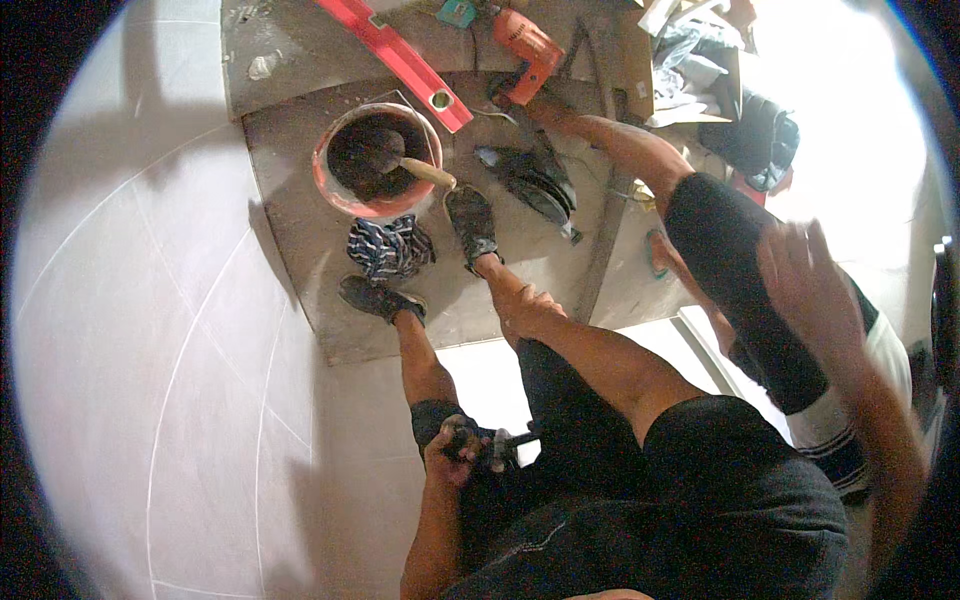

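Note:
My left hand [455,452] is closed around a small black-and-grey object [500,451] in front of my lap; its kind is not clear. On my right shin, my right hand [538,304] rests with its fingers curled round the leg. Ahead of my dark shoes lies a crumpled striped cloth [388,247]. Just beyond it stands an orange-rimmed bucket [320,168] with dark contents. A trowel [425,172] leans in it, its wooden handle over the rim. Neither hand touches the bucket, the trowel or the cloth.
A co-worker sits at my right, one hand [805,275] raised and blurred. Beyond the bucket lie a red spirit level [405,65] and an orange power drill [530,50]. A dark tool with a disc [535,190] is near my shoe. An open carton [690,80] stands at the far right.

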Motion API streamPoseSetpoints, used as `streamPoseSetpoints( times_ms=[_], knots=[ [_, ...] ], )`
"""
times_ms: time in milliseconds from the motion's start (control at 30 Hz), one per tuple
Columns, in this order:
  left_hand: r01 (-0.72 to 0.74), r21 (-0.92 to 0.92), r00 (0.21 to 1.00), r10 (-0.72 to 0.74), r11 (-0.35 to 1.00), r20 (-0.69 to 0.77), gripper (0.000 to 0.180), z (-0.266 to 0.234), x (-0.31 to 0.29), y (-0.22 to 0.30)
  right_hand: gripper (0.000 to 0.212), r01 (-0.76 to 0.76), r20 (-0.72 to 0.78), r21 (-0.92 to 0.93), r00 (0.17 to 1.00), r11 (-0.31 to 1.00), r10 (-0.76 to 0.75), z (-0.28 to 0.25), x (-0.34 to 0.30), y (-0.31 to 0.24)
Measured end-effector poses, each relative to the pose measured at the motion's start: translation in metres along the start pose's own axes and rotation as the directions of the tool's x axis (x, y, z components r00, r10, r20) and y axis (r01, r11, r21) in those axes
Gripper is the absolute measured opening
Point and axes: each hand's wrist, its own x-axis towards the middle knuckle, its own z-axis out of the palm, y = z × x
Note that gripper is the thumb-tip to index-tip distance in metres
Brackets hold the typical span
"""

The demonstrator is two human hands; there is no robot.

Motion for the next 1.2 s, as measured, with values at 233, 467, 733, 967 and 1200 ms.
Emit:
streamPoseSetpoints(
  times_ms=[233,467,733,967,1200],
  knots=[
    [0.004,0.067,0.983,-0.016,0.998,0.184,0.037,0.013,0.008,0.023,0.08,0.11,0.003,-0.131,0.994,0.985,-0.111,0.025,0.008,0.002],
    [0.046,0.204,0.981,-0.082,0.978,0.175,0.036,0.02,0.007,0.036,0.076,0.103,0.12,0.131,0.986,0.986,-0.119,-0.012,-0.004,-0.007],
    [0.153,0.294,0.971,-0.199,0.943,0.134,0.036,0.032,0.005,0.038,0.066,0.078,0.026,0.232,0.996,0.97,-0.087,0.056,0.016,-0.002],
    [0.149,0.379,0.988,-0.156,0.913,-0.013,0.035,0.046,-0.004,0.039,0.04,0.361,-0.413,0.221,0.876,0.906,-0.249,0.03,0.075,-0.01],
    [0.236,0.281,0.962,-0.265,0.93,0.066,0.035,0.016,0.01,0.04,0.022,0.398,-0.434,0.896,0.88,0.199,0.194,-0.049,0.297,-0.101]
  ],
)
